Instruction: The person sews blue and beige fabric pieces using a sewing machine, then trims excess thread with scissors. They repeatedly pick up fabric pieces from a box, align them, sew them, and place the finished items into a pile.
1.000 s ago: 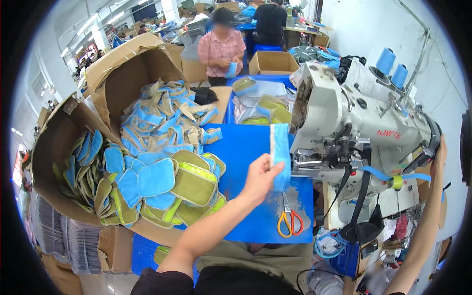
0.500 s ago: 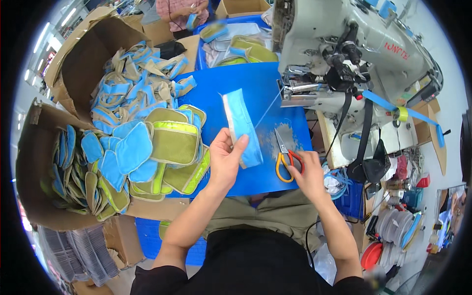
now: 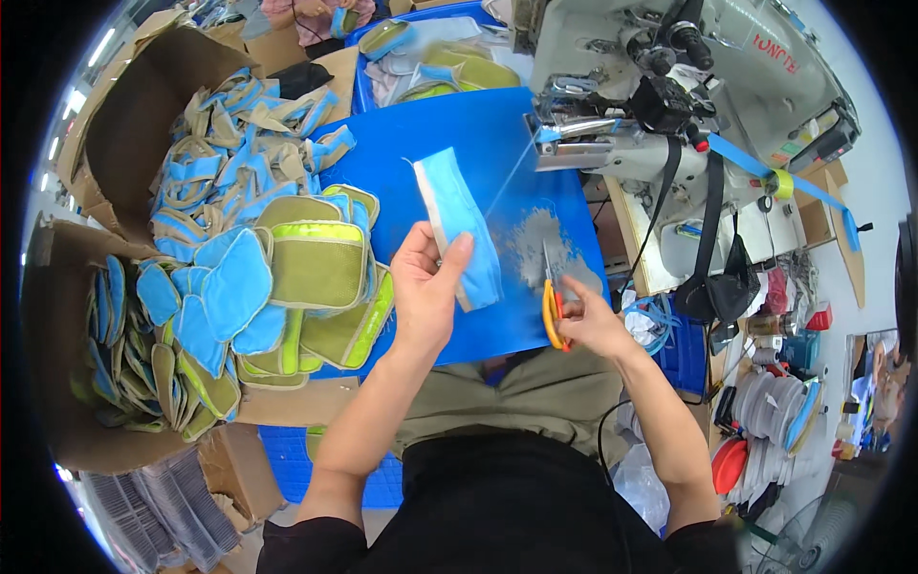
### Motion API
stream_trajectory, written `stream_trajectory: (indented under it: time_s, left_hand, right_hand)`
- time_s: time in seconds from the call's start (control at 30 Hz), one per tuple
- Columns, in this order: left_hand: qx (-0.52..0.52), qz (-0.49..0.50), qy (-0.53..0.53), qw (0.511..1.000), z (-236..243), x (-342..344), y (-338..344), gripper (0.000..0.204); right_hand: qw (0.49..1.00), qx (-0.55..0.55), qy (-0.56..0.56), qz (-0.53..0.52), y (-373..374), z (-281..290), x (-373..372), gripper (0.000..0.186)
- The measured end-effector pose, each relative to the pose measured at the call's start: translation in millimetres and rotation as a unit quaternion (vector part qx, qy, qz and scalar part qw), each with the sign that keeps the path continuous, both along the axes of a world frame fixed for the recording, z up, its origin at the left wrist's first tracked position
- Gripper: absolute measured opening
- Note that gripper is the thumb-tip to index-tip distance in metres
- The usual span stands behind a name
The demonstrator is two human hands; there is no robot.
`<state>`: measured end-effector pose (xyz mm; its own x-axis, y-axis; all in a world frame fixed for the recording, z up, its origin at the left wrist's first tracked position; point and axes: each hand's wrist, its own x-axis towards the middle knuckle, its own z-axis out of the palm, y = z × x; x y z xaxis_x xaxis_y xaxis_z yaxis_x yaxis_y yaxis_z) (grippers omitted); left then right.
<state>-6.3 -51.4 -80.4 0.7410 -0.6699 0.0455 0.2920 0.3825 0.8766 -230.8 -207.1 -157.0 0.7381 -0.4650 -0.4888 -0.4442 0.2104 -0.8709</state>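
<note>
My left hand point(image 3: 427, 287) pinches a blue fabric strip point(image 3: 459, 215) with a pale beige edge, thumb on top, above the blue work surface point(image 3: 449, 349). A thin thread slants from beside the strip up to the metal arm of the sewing machine point(image 3: 583, 143). On the right, my right hand point(image 3: 595, 322) is closed at the orange handles of a pair of scissors point(image 3: 552, 311). The blades point away from me, over a grey worn patch. Part of the handles is hidden by my fingers.
Left, a cardboard box point(image 3: 124, 143) holds tangled blue-and-beige strips point(image 3: 239, 153). Olive and blue fabric pads point(image 3: 318, 263) are piled nearer me, some in another carton point(image 3: 57, 335). A blue bin point(image 3: 368, 86) stands beyond; another person's hands point(image 3: 311, 11) show at the back.
My right hand has taken hold of the scissors, whose handles now look turned more upright and closer together. The strip stays in my left hand; the whole view has shifted slightly.
</note>
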Motion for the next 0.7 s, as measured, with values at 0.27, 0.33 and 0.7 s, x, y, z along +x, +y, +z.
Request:
stream_trajectory:
  time_s: [0.27, 0.33, 0.7]
  left_hand:
    - [0.013, -0.021, 0.019, 1.000, -3.8, 2.2, -5.9, 0.017]
    - [0.014, -0.022, 0.024, 0.999, -3.9, 0.9, -6.5, 0.017]
    - [-0.143, -0.112, 0.388, 0.903, -44.9, 60.2, 94.2, 0.051]
  right_hand:
    - [0.952, -0.290, -0.094, -0.009, 39.2, 85.5, 22.4, 0.057]
    - [0.951, -0.289, -0.107, -0.013, 36.1, 86.5, 32.4, 0.056]
    - [0.921, -0.377, 0.015, -0.091, 19.5, 22.0, 15.9, 0.057]
